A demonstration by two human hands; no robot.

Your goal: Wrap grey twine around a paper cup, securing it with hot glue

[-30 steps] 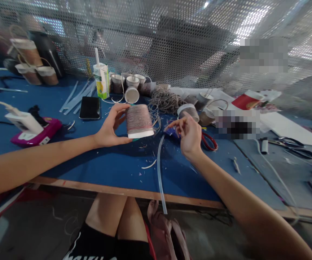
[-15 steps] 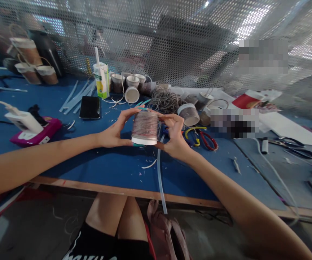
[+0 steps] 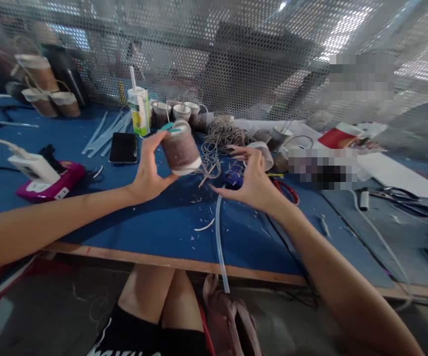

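Note:
My left hand (image 3: 150,170) grips a small cup (image 3: 181,151) wrapped in brownish cord, with white bands at both ends. The cup is tilted and slightly blurred, raised over the blue table. To its right, my right hand (image 3: 256,180) is apart from the cup, thumb and fingers spread with nothing between them. Just beyond the right thumb lies a blue glue gun (image 3: 234,177), partly covered by that hand. A long translucent glue stick (image 3: 219,237) runs from it past the table's front edge. Behind the hands is a heap of loose grey cord (image 3: 226,136).
Several cord-wrapped cups (image 3: 162,114) stand at the back, beside a drink carton (image 3: 139,111). A phone (image 3: 123,147) and a purple power strip (image 3: 50,183) lie left. Red-handled pliers (image 3: 287,190) and scissors (image 3: 403,195) lie right. Trimmings litter the table (image 3: 154,222).
My right hand has let go of the cup and moved slightly right, its fingers spreading. My left hand has shifted the cup left and up and tilted it.

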